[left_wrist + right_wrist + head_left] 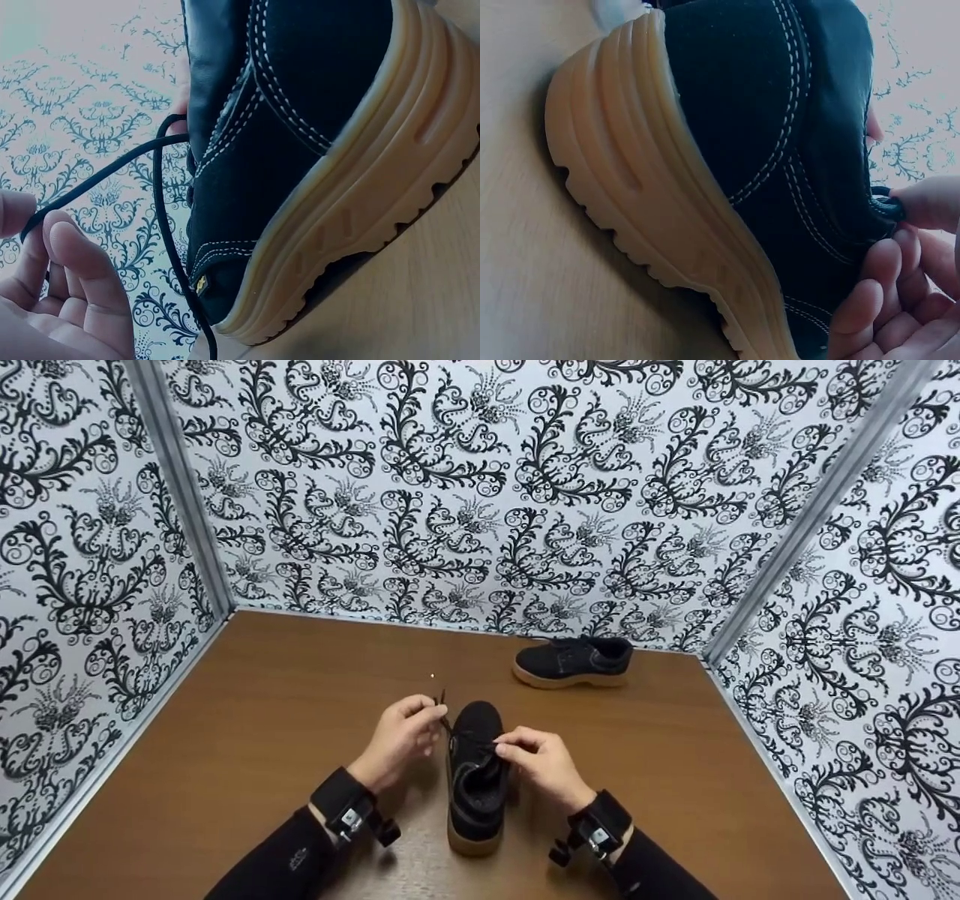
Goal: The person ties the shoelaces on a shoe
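While a dark shoe [477, 816] was stood on its sole toward the near side of the table [300, 682], its toe was pointed at the far edge, presumably so that the laced front could be reached from both sides at once. By the left hand [402, 735], a lace [96, 177] was held out from the shoe's front; the grip was narrow, with the lace pinched between thumb and finger, probably to keep that strand apart. A second strand [177, 259] was seen hanging along the shoe's front, its end out of view. By the right hand [545, 763], a dark piece [885, 202] beside the shoe's opening was pinched in an equally narrow grip; it was seemingly lace, though it was largely covered by the fingers.

Two shoes were counted in all: the other shoe [570, 664] was placed by the table's far edge, nearer the far right corner than the far left, its toe turned leftward, likely to leave room around the hands. Two wrist straps [341, 793] were worn, one on each arm. Beyond the table, three patterned walls [450, 510] were joined by two grey posts [180, 484].
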`<action>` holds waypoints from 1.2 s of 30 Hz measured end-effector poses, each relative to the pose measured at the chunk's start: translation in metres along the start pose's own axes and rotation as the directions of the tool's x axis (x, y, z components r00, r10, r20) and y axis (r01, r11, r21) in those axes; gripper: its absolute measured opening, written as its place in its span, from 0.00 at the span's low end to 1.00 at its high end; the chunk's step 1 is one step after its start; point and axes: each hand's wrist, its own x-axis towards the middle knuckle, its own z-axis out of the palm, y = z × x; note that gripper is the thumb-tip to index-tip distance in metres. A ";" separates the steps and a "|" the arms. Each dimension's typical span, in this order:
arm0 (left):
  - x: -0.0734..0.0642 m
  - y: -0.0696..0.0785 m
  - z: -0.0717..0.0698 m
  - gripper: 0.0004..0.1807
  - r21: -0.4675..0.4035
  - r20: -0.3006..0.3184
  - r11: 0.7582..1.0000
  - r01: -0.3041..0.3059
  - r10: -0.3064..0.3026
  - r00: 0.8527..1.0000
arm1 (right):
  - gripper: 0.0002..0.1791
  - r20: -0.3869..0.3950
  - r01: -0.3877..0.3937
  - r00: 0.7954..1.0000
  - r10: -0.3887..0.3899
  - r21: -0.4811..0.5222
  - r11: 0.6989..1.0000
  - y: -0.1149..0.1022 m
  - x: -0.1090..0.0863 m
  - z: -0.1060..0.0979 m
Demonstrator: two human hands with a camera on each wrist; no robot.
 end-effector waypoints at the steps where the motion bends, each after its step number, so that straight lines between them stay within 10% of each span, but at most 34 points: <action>1: 0.000 0.000 0.000 0.11 -0.001 -0.003 1.000 0.002 -0.002 1.000 | 0.09 0.001 -0.034 0.999 0.034 0.042 0.999 -0.001 0.000 0.001; 5: 0.000 -0.001 -0.001 0.11 0.002 -0.013 1.000 0.005 -0.005 1.000 | 0.08 0.035 -0.146 0.989 0.142 0.199 0.969 -0.003 -0.001 0.004; 12: 0.002 -0.002 -0.004 0.11 -0.012 -0.001 1.000 -0.022 0.022 1.000 | 0.04 0.065 -0.116 0.993 0.102 0.297 0.948 -0.004 0.002 -0.003; 26: 0.011 0.010 -0.017 0.12 -0.062 -0.119 0.997 -0.051 0.043 0.992 | 0.09 -0.212 -0.068 0.948 0.238 0.593 0.802 0.001 0.019 -0.057; 36: 0.021 0.008 -0.031 0.11 -0.038 -0.227 0.997 -0.068 0.057 0.972 | 0.10 -0.319 -0.072 0.900 0.298 0.565 0.822 0.024 0.023 -0.073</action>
